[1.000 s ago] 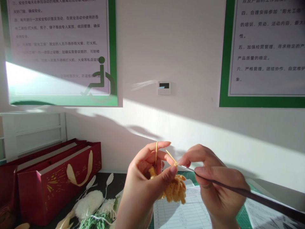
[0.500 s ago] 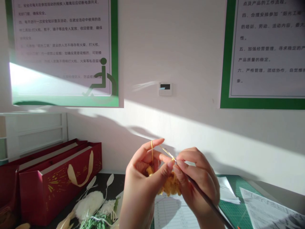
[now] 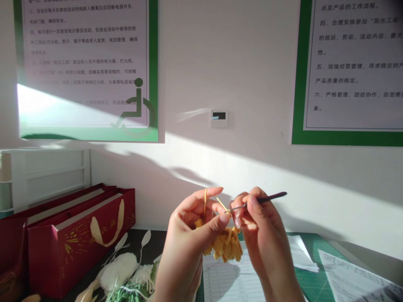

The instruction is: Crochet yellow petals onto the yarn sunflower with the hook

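My left hand pinches the top edge of a ruffled yellow crochet piece between thumb and fingers. Yellow yarn loops round its raised index finger and runs down to the stitches. In my right hand is a crochet hook with a dark handle pointing up to the right. Its thin metal shaft reaches left to the work beside my left thumb tip. The hook's very tip is hidden at the stitches. Part of the crochet piece lies behind my left hand.
Red gift bags stand at the left, near a white yarn ball and green yarn. Printed sheets lie under my hands, with more papers on a green cutting mat. A wall controller is straight ahead.
My right hand has turned, so the hook's handle swung from pointing down to the right to pointing up to the right. More of the yellow piece shows below my fingers.
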Action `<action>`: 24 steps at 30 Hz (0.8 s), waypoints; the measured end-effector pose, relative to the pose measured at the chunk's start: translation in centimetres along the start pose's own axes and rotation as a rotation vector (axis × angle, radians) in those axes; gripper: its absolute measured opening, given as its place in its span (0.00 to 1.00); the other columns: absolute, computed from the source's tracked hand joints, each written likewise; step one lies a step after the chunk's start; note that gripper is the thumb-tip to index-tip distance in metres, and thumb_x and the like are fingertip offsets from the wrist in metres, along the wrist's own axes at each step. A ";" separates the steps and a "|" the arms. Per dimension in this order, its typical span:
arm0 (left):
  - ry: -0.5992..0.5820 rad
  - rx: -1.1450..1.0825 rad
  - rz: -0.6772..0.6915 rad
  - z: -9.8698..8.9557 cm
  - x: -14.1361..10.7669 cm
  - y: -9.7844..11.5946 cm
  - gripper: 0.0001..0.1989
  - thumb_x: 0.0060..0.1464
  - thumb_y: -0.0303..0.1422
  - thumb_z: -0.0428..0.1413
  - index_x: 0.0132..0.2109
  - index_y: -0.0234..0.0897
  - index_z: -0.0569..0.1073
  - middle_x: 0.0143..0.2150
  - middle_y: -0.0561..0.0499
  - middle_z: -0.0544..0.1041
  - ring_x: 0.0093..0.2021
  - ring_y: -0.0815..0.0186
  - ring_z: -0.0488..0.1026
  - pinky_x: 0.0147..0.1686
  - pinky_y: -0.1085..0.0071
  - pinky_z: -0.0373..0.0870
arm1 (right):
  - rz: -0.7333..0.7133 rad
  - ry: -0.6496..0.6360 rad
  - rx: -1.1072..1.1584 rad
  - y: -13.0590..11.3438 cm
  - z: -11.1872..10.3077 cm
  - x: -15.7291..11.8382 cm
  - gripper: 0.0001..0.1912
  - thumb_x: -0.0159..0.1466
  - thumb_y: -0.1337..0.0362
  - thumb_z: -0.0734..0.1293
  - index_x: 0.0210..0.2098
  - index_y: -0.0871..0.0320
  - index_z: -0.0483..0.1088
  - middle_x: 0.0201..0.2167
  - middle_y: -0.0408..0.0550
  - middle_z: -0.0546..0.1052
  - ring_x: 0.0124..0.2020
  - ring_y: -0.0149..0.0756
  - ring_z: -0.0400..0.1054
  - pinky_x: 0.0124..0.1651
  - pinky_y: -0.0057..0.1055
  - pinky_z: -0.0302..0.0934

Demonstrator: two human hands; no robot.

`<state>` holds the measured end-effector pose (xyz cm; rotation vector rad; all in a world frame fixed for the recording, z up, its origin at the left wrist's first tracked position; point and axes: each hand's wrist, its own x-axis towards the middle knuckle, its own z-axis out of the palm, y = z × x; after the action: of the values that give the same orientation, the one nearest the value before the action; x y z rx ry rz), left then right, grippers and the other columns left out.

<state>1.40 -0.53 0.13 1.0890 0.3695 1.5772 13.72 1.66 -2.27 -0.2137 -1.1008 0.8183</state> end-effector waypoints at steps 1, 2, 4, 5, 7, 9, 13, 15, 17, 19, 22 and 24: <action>-0.002 -0.006 -0.007 0.0 0.0 0.0 0.20 0.41 0.26 0.76 0.44 0.38 0.86 0.30 0.52 0.80 0.30 0.68 0.78 0.31 0.75 0.76 | 0.028 -0.011 0.018 0.2 0.1 -0.1 0.16 0.69 0.55 0.71 0.30 0.53 0.63 0.26 0.38 0.71 0.26 0.29 0.65 0.32 0.28 0.64; 0.001 -0.007 -0.011 0.0 0.0 -0.1 0.20 0.41 0.27 0.76 0.44 0.38 0.86 0.30 0.52 0.80 0.30 0.67 0.78 0.31 0.75 0.77 | 0.029 -0.021 0.015 0.4 0.2 -0.2 0.16 0.69 0.55 0.71 0.31 0.53 0.63 0.28 0.38 0.72 0.27 0.28 0.65 0.33 0.28 0.64; 0.019 -0.003 -0.009 0.1 -0.2 -0.2 0.20 0.42 0.27 0.76 0.45 0.38 0.86 0.30 0.51 0.81 0.30 0.68 0.78 0.32 0.76 0.77 | -0.048 -0.027 -0.052 0.7 0.2 -0.4 0.13 0.70 0.57 0.70 0.32 0.52 0.65 0.31 0.39 0.74 0.28 0.28 0.67 0.34 0.28 0.65; 0.030 0.002 -0.003 0.2 -0.2 -0.2 0.20 0.42 0.26 0.76 0.45 0.38 0.86 0.29 0.51 0.81 0.30 0.69 0.77 0.31 0.77 0.76 | -0.121 -0.021 -0.117 0.8 0.0 -0.4 0.10 0.71 0.59 0.69 0.34 0.51 0.67 0.32 0.39 0.74 0.30 0.29 0.69 0.34 0.28 0.66; 0.059 0.020 0.024 0.3 -0.4 -0.3 0.20 0.42 0.26 0.76 0.45 0.38 0.86 0.29 0.52 0.81 0.29 0.70 0.76 0.30 0.77 0.75 | -0.353 -0.021 -0.321 0.7 -0.4 -0.4 0.05 0.71 0.65 0.68 0.38 0.49 0.70 0.34 0.41 0.76 0.33 0.32 0.72 0.34 0.31 0.67; 0.078 0.036 0.039 0.3 -0.5 -0.3 0.22 0.42 0.27 0.76 0.47 0.38 0.86 0.30 0.51 0.81 0.28 0.69 0.75 0.29 0.77 0.73 | -0.668 -0.063 -0.603 0.5 -1.0 -0.3 0.11 0.67 0.73 0.70 0.41 0.48 0.74 0.34 0.42 0.78 0.33 0.36 0.73 0.35 0.36 0.68; -0.018 -0.007 -0.103 0.0 -0.2 0.1 0.28 0.38 0.28 0.78 0.50 0.37 0.85 0.30 0.51 0.80 0.27 0.66 0.76 0.29 0.72 0.74 | -0.917 -0.077 -0.825 0.6 -1.6 -0.5 0.21 0.63 0.78 0.70 0.48 0.46 0.77 0.32 0.43 0.80 0.34 0.41 0.74 0.37 0.42 0.69; -0.080 -0.034 -0.196 -0.4 0.1 0.3 0.27 0.38 0.28 0.77 0.49 0.36 0.86 0.29 0.50 0.79 0.28 0.64 0.77 0.31 0.70 0.75 | -0.890 -0.100 -0.670 1.0 -1.4 -0.6 0.16 0.66 0.73 0.70 0.49 0.48 0.76 0.34 0.45 0.81 0.34 0.41 0.74 0.37 0.42 0.69; -0.106 -0.062 -0.241 -0.8 0.4 0.6 0.25 0.38 0.27 0.77 0.48 0.35 0.86 0.28 0.49 0.80 0.32 0.62 0.79 0.34 0.70 0.75 | -0.729 -0.014 -0.417 1.3 -0.9 -0.8 0.08 0.71 0.68 0.67 0.45 0.48 0.74 0.32 0.44 0.80 0.33 0.40 0.75 0.37 0.41 0.70; -0.126 -0.081 -0.243 -1.1 0.6 0.8 0.25 0.38 0.26 0.77 0.47 0.35 0.87 0.28 0.50 0.80 0.31 0.63 0.78 0.33 0.72 0.74 | -0.578 0.032 -0.247 1.2 -0.4 -0.8 0.04 0.73 0.65 0.66 0.44 0.49 0.72 0.31 0.43 0.79 0.31 0.37 0.74 0.35 0.37 0.69; -0.162 -0.076 -0.218 -1.4 0.7 0.9 0.21 0.39 0.26 0.76 0.45 0.36 0.87 0.27 0.52 0.79 0.25 0.71 0.72 0.28 0.77 0.69 | -0.392 0.047 -0.104 0.5 0.1 -0.5 0.05 0.74 0.62 0.65 0.40 0.50 0.71 0.28 0.41 0.77 0.28 0.33 0.71 0.31 0.30 0.67; -0.169 -0.081 -0.209 -1.4 0.7 0.8 0.18 0.40 0.25 0.76 0.42 0.35 0.87 0.26 0.52 0.79 0.24 0.74 0.71 0.26 0.79 0.67 | -0.268 0.048 -0.028 0.1 0.2 -0.3 0.08 0.73 0.60 0.65 0.37 0.51 0.71 0.25 0.40 0.74 0.27 0.32 0.70 0.27 0.28 0.65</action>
<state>-0.16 0.26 0.26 1.0765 0.2928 1.2954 13.46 1.51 -2.50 -0.1061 -1.0691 0.5562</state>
